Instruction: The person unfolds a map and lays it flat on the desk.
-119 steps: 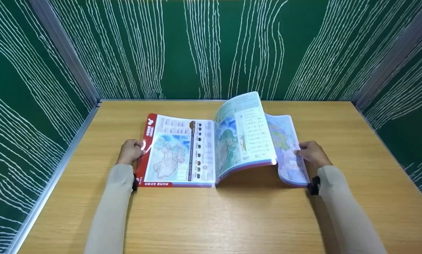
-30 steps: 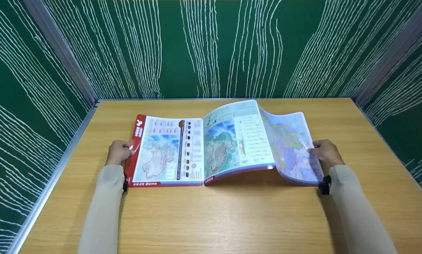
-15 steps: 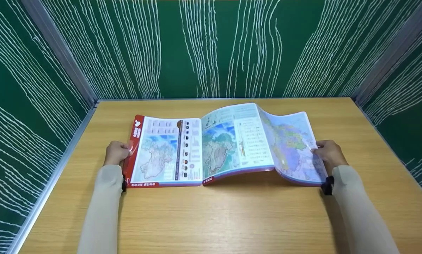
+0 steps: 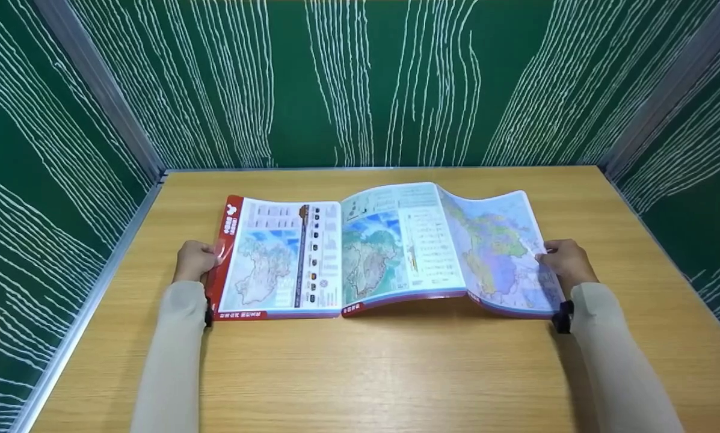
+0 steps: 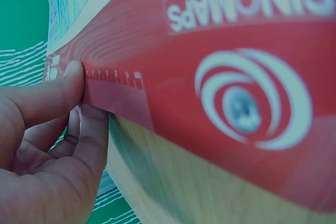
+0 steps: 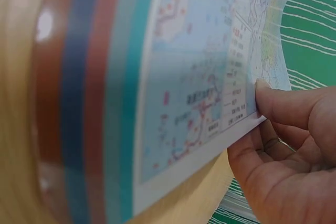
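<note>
A glossy fold-out map spreads across the table in three joined panels. Its left panel has a red border, and the fold between the middle and right panels bows up off the wood. My left hand pinches the red left edge; the left wrist view shows the thumb on top and fingers beneath, beside a "SINOMAPS" print. At the opposite end my right hand pinches the right edge. In the right wrist view the thumb lies over the map's face, with coloured tabs along one border.
The wooden table extends in front of the map and to both sides. Green panels with wavy white lines close off the back and sides. A metal strip runs along the left table edge.
Both hands have moved apart, left hand leftward and right hand rightward. The map has stretched wider, its raised middle fold has sunk lower, and more of the right panel shows.
</note>
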The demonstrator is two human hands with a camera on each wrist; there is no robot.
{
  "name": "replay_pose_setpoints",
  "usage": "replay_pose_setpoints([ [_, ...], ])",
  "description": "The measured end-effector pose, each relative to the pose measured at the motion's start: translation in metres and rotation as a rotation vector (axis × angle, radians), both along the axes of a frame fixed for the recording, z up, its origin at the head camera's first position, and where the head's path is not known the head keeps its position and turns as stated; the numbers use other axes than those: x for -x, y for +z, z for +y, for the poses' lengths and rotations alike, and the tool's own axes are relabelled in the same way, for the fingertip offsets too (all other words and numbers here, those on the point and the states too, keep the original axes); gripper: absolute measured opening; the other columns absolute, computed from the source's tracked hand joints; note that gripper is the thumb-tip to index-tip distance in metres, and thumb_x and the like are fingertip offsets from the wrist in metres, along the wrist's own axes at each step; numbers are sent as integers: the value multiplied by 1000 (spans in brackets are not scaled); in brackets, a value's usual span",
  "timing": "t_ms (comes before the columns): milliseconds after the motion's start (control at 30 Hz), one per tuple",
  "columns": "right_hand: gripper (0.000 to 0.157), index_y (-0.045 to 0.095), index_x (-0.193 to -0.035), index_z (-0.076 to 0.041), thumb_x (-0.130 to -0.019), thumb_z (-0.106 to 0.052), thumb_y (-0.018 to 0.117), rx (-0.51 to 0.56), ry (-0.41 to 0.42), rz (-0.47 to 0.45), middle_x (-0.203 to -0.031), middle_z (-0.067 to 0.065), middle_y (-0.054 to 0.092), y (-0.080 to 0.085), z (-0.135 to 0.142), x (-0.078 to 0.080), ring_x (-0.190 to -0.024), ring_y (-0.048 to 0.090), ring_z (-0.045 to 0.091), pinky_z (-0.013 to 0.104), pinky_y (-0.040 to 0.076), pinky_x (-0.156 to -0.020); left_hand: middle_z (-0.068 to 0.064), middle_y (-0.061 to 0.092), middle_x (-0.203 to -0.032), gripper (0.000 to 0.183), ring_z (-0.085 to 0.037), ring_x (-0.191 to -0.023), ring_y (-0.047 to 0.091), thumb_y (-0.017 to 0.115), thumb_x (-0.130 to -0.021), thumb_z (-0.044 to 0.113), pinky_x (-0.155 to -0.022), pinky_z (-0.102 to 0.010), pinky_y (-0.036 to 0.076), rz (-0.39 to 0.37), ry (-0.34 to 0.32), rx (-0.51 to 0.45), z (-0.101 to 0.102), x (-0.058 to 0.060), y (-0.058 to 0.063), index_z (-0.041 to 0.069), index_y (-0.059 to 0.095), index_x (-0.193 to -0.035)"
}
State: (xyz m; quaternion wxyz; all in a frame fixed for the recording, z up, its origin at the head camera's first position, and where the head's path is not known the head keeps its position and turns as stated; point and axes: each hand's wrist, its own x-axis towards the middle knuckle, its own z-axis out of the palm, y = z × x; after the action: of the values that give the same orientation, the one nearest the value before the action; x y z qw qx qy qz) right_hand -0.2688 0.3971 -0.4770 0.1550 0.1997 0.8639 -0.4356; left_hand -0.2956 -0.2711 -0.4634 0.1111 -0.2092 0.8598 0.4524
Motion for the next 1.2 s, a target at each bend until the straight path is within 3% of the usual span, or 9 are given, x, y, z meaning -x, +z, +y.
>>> replay_pose_setpoints([
  [167,61,17,-147,11,-99,-12,47,-32,103,47,-150,37,20,3,2,-7,-136,26,51,58,32,-109,-33,53,-128,46,-39,-104,60,56,-87,-1,-90,-52,52,40,-7,27,-2,-1,-2,-12,49,-132],
  [333,62,15,-148,10,-99,-11,47,30,74,49,-151,35,17,3,0,-9,-138,25,49,55,32,-111,-31,50,-133,48,-44,-114,56,52,-92,1,-94,-55,49,-11,19,-13,-6,0,-4,-8,43,-138],
  [633,61,17,-148,9,-98,-9,47,50,-4,44,-149,33,27,0,3,-9,-127,37,36,47,37,-107,-30,50,-135,48,-44,-117,55,50,-94,1,-93,-54,50,-6,16,-20,-6,1,-4,-6,41,-141],
  [800,58,23,-148,6,-98,-10,47,42,-26,44,-143,29,37,-2,6,-10,-116,46,29,33,46,-90,-31,50,-135,49,-45,-117,55,52,-93,1,-94,-55,49,-1,20,-23,-7,-1,-2,-6,41,-141],
  [900,57,24,-148,5,-98,-10,47,43,-37,40,-141,27,40,-2,7,-10,-111,49,27,26,46,-83,-31,50,-135,49,-45,-117,55,52,-93,1,-95,-55,48,9,17,-19,-9,-2,-1,-7,41,-140],
  [1067,58,22,-148,8,-98,-10,46,54,-2,65,-139,29,38,1,9,-13,-112,49,28,31,49,-85,-33,52,-131,47,-38,-107,59,55,-91,1,-91,-52,52,54,-7,45,-12,-5,0,-10,46,-136],
  [1200,57,21,-148,8,-99,-9,45,73,4,75,-133,27,42,2,9,-13,-99,55,20,26,52,-77,-34,53,-129,46,-36,-103,61,56,-90,1,-89,-50,53,75,-22,82,-12,-5,1,-11,48,-133],
])
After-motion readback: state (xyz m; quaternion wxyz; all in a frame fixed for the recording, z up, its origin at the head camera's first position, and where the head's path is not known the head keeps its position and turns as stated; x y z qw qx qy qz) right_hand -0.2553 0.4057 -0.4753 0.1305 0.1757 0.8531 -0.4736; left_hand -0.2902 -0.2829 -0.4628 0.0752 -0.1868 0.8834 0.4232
